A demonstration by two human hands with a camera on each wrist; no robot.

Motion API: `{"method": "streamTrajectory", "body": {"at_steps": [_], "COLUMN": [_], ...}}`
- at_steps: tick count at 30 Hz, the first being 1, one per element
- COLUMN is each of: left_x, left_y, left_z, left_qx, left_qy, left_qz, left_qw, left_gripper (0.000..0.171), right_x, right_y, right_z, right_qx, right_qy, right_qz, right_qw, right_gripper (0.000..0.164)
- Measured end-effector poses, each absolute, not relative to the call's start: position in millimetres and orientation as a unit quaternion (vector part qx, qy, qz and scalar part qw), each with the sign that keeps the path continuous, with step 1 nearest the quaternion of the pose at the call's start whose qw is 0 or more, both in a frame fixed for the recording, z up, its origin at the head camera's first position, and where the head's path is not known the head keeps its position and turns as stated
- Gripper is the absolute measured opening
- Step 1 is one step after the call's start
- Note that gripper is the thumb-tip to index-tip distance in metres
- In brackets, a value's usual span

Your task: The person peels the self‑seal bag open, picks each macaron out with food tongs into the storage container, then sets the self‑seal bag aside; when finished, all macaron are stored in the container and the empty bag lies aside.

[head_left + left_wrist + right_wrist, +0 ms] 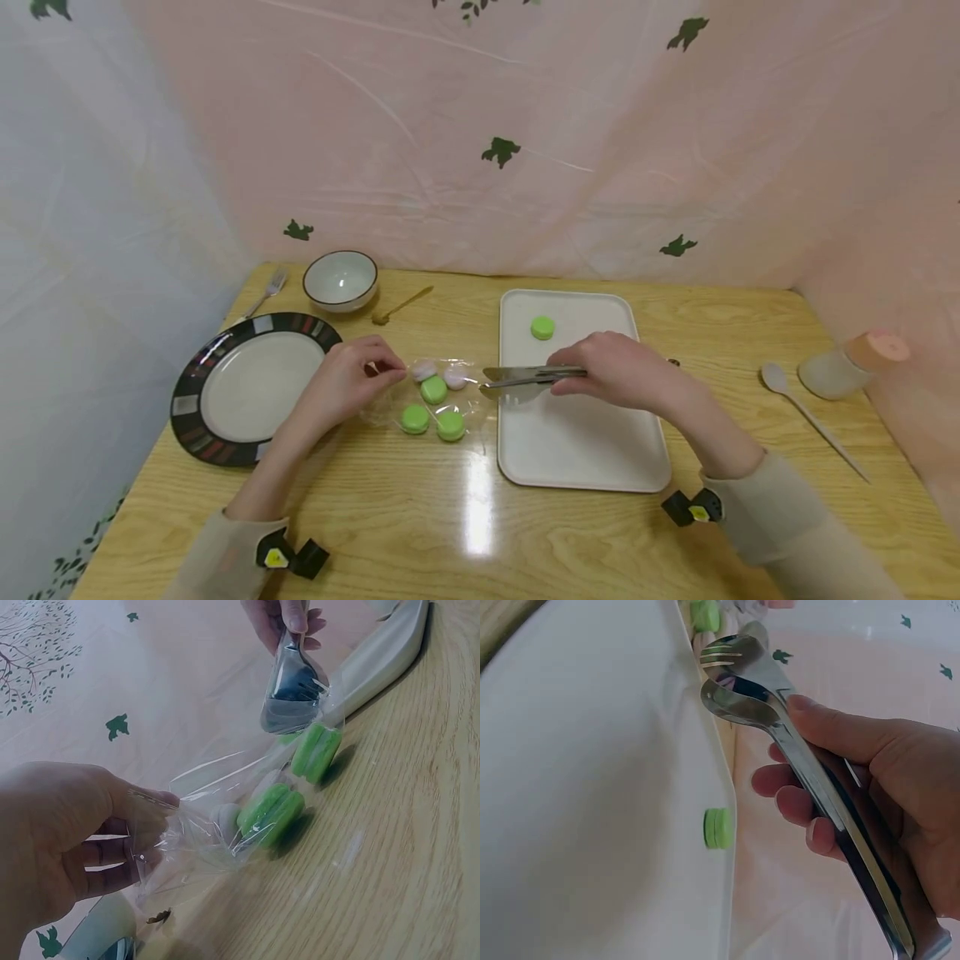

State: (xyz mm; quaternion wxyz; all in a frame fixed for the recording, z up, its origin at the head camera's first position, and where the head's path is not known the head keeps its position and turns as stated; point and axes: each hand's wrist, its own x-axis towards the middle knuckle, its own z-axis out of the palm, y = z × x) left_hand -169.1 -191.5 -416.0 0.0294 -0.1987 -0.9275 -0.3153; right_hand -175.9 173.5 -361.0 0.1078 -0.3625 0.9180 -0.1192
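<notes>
My left hand (348,379) pinches the edge of a clear plastic bag (187,844) between thumb and fingers. Inside the bag lie several green macarons (450,426) and pale pink macarons (423,370). In my right hand (618,371) is a pair of metal serving tongs (808,776), one end spoon-shaped and the other with fork tines. Their tips reach past the left rim of a white rectangular tray (577,454), close to the bag. Nothing shows between the tips in the right wrist view. One green macaron (543,327) sits on the tray's far part.
At left stands a dark-rimmed plate (183,406), with a fork (274,285) behind it. A bowl (341,282) and a small golden spoon (408,301) are at the back. On the right lie a pale spoon (813,418) and a pink-lidded jar (832,375).
</notes>
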Motion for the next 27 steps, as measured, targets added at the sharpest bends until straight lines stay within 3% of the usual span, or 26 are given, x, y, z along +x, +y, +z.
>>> {"method": "streamTrajectory", "body": {"at_steps": [8, 17, 27], "left_x": [-168.8, -168.7, -169.6], "left_y": [-191.8, -191.9, -192.9], "left_z": [-416.2, -416.2, -417.9], "left_qx": [-0.199, -0.196, -0.197], "left_qy": [-0.925, -0.925, -0.925], "left_qz": [-0.321, -0.325, -0.323], "left_qw": [0.033, 0.032, 0.031], "left_gripper": [0.004, 0.004, 0.005], "right_x": [-176.8, -175.4, -172.3], "right_y": [158.9, 148.0, 133.9], "right_z": [-360.9, -358.5, -362.5], "right_qx": [-0.394, -0.391, -0.373], "right_qy": [0.909, 0.913, 0.926], "right_qz": [-0.100, -0.085, -0.035], "right_qw": [0.093, 0.085, 0.041], "right_gripper": [0.010, 0.019, 0.015]}}
